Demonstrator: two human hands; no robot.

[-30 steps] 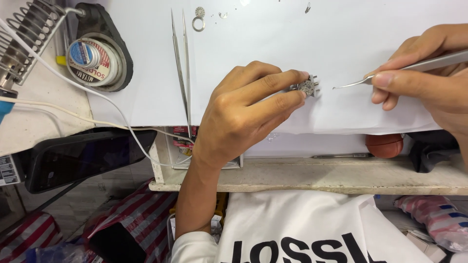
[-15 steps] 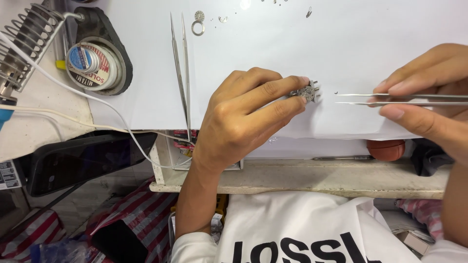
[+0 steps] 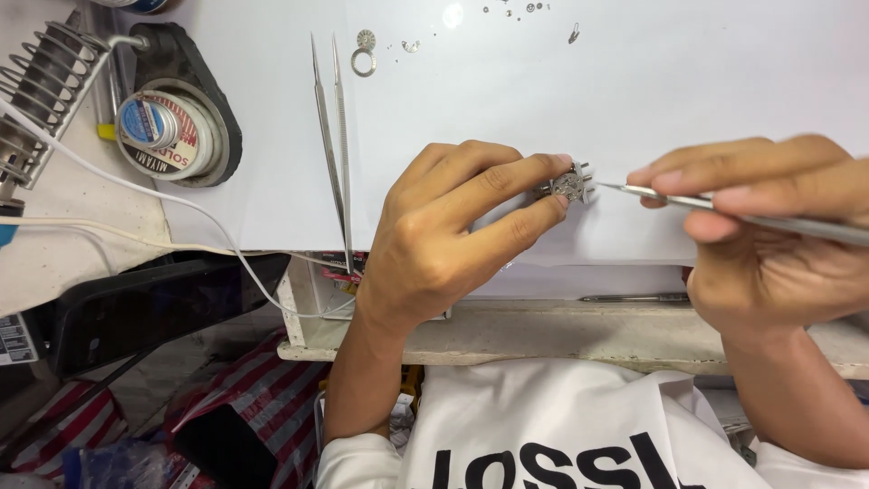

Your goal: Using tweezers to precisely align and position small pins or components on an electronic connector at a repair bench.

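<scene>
My left hand point(image 3: 448, 231) pinches a small round metal watch movement point(image 3: 568, 186) between thumb and fingertips, just above the white paper sheet point(image 3: 561, 81) on the bench. My right hand point(image 3: 769, 235) grips thin steel tweezers point(image 3: 724, 205), held almost level and pointing left. Their tip sits right at the movement's right edge. A second pair of long tweezers point(image 3: 333, 136) lies loose on the paper, to the left of my left hand.
A soldering iron stand with a coil holder point(image 3: 41, 86) and a solder reel point(image 3: 167, 131) sit at the far left, with a white cable point(image 3: 163, 204) trailing across. Tiny gears and a ring point(image 3: 364, 52) lie near the paper's top. The bench edge point(image 3: 561, 335) runs below.
My right hand has moved left, bringing the tweezer tip from a gap away up to the movement's edge. My left hand holds the movement in about the same spot.
</scene>
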